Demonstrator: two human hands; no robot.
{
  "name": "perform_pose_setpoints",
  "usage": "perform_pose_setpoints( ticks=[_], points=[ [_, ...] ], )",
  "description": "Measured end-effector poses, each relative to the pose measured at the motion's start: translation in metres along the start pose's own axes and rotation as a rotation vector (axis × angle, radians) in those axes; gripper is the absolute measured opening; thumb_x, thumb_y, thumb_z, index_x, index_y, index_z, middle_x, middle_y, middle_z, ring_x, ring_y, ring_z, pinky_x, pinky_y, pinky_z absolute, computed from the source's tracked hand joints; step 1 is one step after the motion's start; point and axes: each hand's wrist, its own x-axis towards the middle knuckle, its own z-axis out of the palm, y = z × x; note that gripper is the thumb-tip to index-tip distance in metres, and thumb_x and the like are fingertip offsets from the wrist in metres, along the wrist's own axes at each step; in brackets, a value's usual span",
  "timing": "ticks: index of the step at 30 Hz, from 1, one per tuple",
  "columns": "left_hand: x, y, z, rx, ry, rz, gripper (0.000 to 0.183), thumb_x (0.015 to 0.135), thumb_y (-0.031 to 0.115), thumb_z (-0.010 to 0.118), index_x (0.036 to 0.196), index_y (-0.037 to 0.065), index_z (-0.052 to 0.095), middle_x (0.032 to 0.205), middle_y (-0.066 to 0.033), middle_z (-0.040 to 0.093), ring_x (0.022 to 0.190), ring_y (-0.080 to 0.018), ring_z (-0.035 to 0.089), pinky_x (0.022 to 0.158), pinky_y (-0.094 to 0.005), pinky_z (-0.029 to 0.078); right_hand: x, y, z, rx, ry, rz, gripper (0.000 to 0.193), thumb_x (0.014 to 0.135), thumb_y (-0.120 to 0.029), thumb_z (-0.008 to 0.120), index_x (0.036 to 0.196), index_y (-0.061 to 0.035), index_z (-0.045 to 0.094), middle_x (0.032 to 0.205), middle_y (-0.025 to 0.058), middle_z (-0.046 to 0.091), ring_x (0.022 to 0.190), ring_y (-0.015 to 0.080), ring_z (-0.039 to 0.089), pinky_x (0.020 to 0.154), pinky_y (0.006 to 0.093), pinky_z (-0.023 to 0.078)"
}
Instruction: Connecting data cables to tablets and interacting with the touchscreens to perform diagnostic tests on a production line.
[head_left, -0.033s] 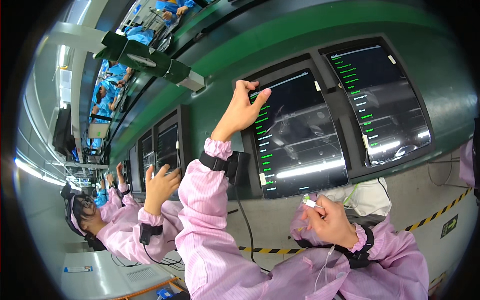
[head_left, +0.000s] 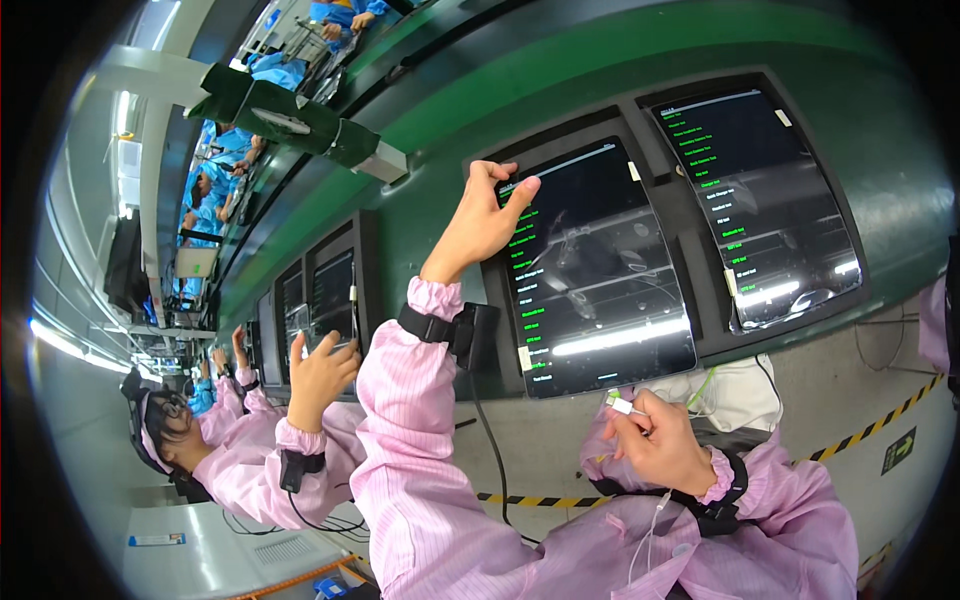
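A black tablet [head_left: 600,270] with green and white lines of text on its lit screen lies over a dark foam tray [head_left: 590,125], its near end reaching past the tray. At its upper left corner is my left hand [head_left: 480,220], closed on the edge, the thumb by the screen's border and the other fingers partly hidden. My right hand [head_left: 660,440] pinches a white cable plug [head_left: 622,406] just below the tablet's near edge. Plug and tablet look close together; whether they touch I cannot tell. A thin white cable [head_left: 650,530] hangs below that hand.
A second lit tablet [head_left: 755,200] sits in the tray on the right. The green bench [head_left: 430,225] carries a post [head_left: 290,120] at the far left. On my left, a co-worker in pink [head_left: 250,460] has a hand near another tablet [head_left: 335,290]. Striped floor tape [head_left: 880,420] runs behind.
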Motion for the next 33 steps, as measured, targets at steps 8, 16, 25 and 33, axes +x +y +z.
perform_pose_setpoints(
  ticks=[8, 16, 25, 33],
  points=[
    [0.001, -0.014, 0.003, -0.015, 0.082, 0.075, 0.046, 0.088, 0.035, 0.060, 0.101, -0.004, 0.038, 0.120, -0.0246, 0.051, 0.100, -0.0243, 0.055, 0.086, -0.0331, 0.044, -0.001, -0.004, -0.001, -0.068, -0.041, -0.075, 0.009, 0.080, 0.003, 0.054, 0.076, -0.0001, 0.047, 0.065, 0.0101, 0.064, 0.047, 0.0146, 0.058, 0.043, 0.0279, 0.043],
    [0.000, -0.006, 0.001, -0.068, 0.053, 0.045, 0.042, 0.089, 0.031, 0.060, 0.101, -0.002, 0.038, 0.120, -0.0247, 0.050, 0.100, -0.0216, 0.055, 0.086, -0.0324, 0.044, 0.001, -0.005, -0.001, -0.054, -0.026, -0.115, 0.021, 0.084, 0.002, 0.056, 0.069, -0.0013, 0.042, 0.062, 0.0082, 0.063, 0.057, 0.0098, 0.063, 0.044, 0.0228, 0.045],
    [-0.001, -0.008, 0.000, -0.066, 0.024, 0.038, 0.032, 0.093, 0.025, 0.055, 0.101, 0.001, 0.036, 0.124, -0.0216, 0.050, 0.117, -0.0232, 0.047, 0.097, -0.0324, 0.037, 0.001, -0.010, 0.010, 0.046, 0.041, 0.003, 0.025, 0.086, 0.001, 0.054, 0.068, -0.0030, 0.037, 0.066, 0.0099, 0.063, 0.053, 0.0090, 0.059, 0.045, 0.0222, 0.046],
    [-0.003, -0.006, 0.002, 0.082, 0.018, 0.085, 0.036, 0.091, 0.028, 0.057, 0.102, 0.002, 0.034, 0.126, -0.0224, 0.049, 0.120, -0.0267, 0.045, 0.100, -0.0351, 0.034, 0.001, 0.001, 0.020, 0.258, 0.148, -0.029, 0.021, 0.087, -0.001, 0.053, 0.072, -0.0009, 0.039, 0.064, 0.0094, 0.062, 0.053, 0.0135, 0.063, 0.043, 0.0227, 0.045]
  ],
)
